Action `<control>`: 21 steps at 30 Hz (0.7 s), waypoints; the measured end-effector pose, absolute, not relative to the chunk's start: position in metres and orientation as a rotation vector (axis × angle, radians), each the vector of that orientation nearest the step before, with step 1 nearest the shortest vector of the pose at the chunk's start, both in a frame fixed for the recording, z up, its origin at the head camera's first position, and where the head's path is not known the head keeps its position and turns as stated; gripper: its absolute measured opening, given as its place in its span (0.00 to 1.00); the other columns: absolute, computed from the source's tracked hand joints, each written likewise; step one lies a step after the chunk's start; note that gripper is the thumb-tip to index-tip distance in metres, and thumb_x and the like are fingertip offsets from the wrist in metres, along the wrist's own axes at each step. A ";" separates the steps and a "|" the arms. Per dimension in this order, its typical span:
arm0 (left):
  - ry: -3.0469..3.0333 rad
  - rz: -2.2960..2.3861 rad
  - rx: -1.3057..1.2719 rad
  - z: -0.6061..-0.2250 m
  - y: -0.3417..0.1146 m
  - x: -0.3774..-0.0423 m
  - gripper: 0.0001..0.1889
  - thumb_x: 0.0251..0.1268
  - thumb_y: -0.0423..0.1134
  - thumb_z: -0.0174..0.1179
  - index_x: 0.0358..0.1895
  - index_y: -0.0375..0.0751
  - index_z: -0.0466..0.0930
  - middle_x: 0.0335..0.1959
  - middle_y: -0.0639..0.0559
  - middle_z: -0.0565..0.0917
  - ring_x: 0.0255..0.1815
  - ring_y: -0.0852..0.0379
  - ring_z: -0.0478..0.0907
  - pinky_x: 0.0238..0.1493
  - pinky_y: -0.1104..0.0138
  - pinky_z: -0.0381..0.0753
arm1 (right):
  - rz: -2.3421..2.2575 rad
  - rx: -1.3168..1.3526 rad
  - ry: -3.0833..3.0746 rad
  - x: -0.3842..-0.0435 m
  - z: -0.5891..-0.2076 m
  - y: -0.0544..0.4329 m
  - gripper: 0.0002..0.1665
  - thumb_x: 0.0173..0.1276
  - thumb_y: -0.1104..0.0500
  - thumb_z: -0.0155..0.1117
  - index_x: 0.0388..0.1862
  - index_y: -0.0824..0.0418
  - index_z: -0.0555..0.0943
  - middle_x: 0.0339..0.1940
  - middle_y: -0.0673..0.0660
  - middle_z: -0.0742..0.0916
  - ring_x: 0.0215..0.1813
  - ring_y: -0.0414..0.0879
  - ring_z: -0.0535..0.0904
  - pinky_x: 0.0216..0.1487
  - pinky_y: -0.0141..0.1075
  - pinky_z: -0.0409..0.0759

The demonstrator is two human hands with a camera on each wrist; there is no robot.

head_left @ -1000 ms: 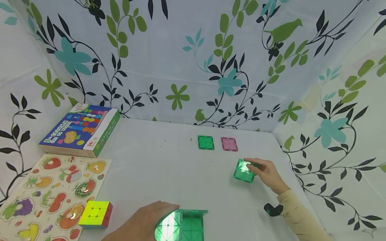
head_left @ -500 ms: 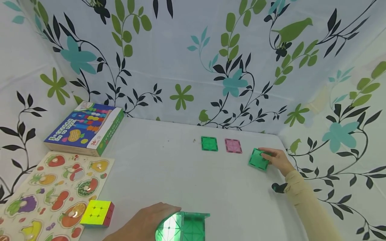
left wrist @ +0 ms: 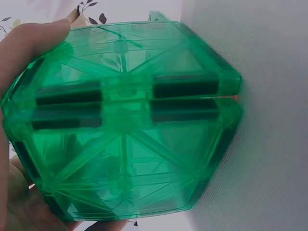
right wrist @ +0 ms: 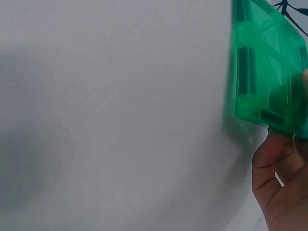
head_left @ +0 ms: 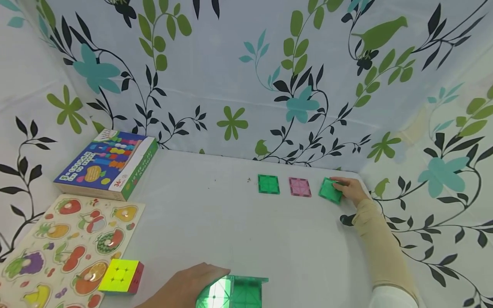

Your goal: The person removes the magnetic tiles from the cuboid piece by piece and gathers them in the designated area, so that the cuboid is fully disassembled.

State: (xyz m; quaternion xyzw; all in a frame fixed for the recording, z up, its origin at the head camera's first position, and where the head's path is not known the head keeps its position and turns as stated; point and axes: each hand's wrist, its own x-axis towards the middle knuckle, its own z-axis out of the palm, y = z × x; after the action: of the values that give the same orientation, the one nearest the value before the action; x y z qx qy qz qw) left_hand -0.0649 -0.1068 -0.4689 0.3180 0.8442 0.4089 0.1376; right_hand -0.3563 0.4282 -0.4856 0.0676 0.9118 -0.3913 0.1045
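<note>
My right hand [head_left: 351,188] pinches a green see-through square magnetic tile [head_left: 330,190] at the back right of the table, close over the surface. In the right wrist view that tile [right wrist: 269,67] stands tilted, with fingers below its edge. To its left lie a pink magnetic tile [head_left: 300,187] and another green magnetic tile [head_left: 268,184], flat in a row. At the front edge of the head view my left hand [head_left: 188,284] grips a structure of joined green magnetic tiles [head_left: 246,288]. The left wrist view shows the structure [left wrist: 125,106] with thumb on top and fingers beneath.
A blue picture box [head_left: 104,164] lies at the back left of the white table [head_left: 208,222]. In front of it is a fruit puzzle board [head_left: 82,231], with a puzzle cube [head_left: 121,276] at its right edge. Patterned cloth [head_left: 231,85] rises behind.
My right hand has carried its green tile back and to the right, into line with the pink tile. The left hand keeps its grip on the structure, nearly still.
</note>
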 end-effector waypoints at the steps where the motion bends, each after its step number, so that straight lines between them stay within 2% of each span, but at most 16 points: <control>1: 2.445 1.186 0.926 -0.469 -0.107 -0.065 0.44 0.51 0.69 0.70 0.72 0.62 0.68 0.63 0.64 0.81 0.53 0.65 0.80 0.49 0.68 0.88 | -1.142 0.194 2.692 -0.358 -0.486 0.428 0.28 0.80 0.52 0.57 0.74 0.60 0.72 0.75 0.68 0.73 0.54 0.50 0.71 0.44 0.32 0.76; 4: 2.446 1.198 0.942 -0.469 -0.106 -0.065 0.43 0.52 0.69 0.70 0.72 0.60 0.68 0.63 0.63 0.81 0.53 0.64 0.80 0.49 0.68 0.88 | -1.104 0.175 2.687 -0.361 -0.487 0.426 0.32 0.78 0.49 0.61 0.75 0.60 0.71 0.76 0.70 0.71 0.67 0.60 0.70 0.61 0.44 0.76; 6: 2.447 1.196 0.955 -0.469 -0.106 -0.065 0.43 0.52 0.68 0.70 0.72 0.59 0.68 0.63 0.62 0.81 0.53 0.64 0.80 0.50 0.68 0.88 | -1.067 0.154 2.677 -0.361 -0.487 0.425 0.39 0.73 0.45 0.66 0.77 0.60 0.69 0.78 0.70 0.69 0.76 0.65 0.63 0.74 0.54 0.68; 8: 2.444 1.197 0.961 -0.468 -0.106 -0.065 0.43 0.52 0.68 0.71 0.72 0.58 0.68 0.62 0.62 0.81 0.53 0.65 0.79 0.50 0.68 0.88 | -1.021 0.108 2.673 -0.361 -0.485 0.424 0.47 0.66 0.43 0.73 0.78 0.59 0.67 0.79 0.72 0.66 0.80 0.68 0.57 0.80 0.62 0.58; 10: 2.447 1.190 0.961 -0.468 -0.106 -0.065 0.43 0.52 0.68 0.71 0.72 0.58 0.68 0.62 0.62 0.81 0.52 0.65 0.79 0.50 0.68 0.88 | -0.967 0.050 2.677 -0.361 -0.485 0.422 0.54 0.59 0.43 0.79 0.79 0.60 0.66 0.80 0.73 0.65 0.80 0.70 0.56 0.80 0.66 0.53; 13: 2.452 1.186 0.959 -0.468 -0.106 -0.065 0.43 0.52 0.68 0.70 0.72 0.57 0.69 0.61 0.62 0.81 0.52 0.65 0.79 0.49 0.69 0.88 | -0.883 -0.044 2.693 -0.364 -0.487 0.423 0.59 0.52 0.44 0.84 0.78 0.61 0.67 0.80 0.75 0.63 0.79 0.71 0.56 0.79 0.68 0.53; 17: 2.458 1.181 0.956 -0.469 -0.107 -0.066 0.43 0.52 0.68 0.70 0.72 0.56 0.69 0.61 0.62 0.82 0.52 0.65 0.80 0.49 0.68 0.88 | -0.805 -0.133 2.722 -0.367 -0.491 0.426 0.58 0.50 0.46 0.85 0.76 0.62 0.69 0.80 0.75 0.62 0.80 0.73 0.54 0.78 0.70 0.54; 21: 2.455 1.179 0.941 -0.469 -0.106 -0.067 0.44 0.52 0.68 0.71 0.72 0.56 0.70 0.62 0.61 0.82 0.53 0.65 0.80 0.49 0.67 0.88 | -0.757 -0.202 2.754 -0.368 -0.492 0.428 0.55 0.51 0.48 0.85 0.75 0.63 0.70 0.78 0.77 0.64 0.77 0.74 0.57 0.76 0.71 0.56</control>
State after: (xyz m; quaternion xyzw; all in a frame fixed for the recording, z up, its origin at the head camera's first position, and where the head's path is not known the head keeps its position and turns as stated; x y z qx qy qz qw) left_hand -0.0665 -0.1061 -0.4693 0.3238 0.8448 0.4058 0.1298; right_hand -0.3684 0.4284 -0.4922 -0.0698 0.9525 -0.2618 0.1387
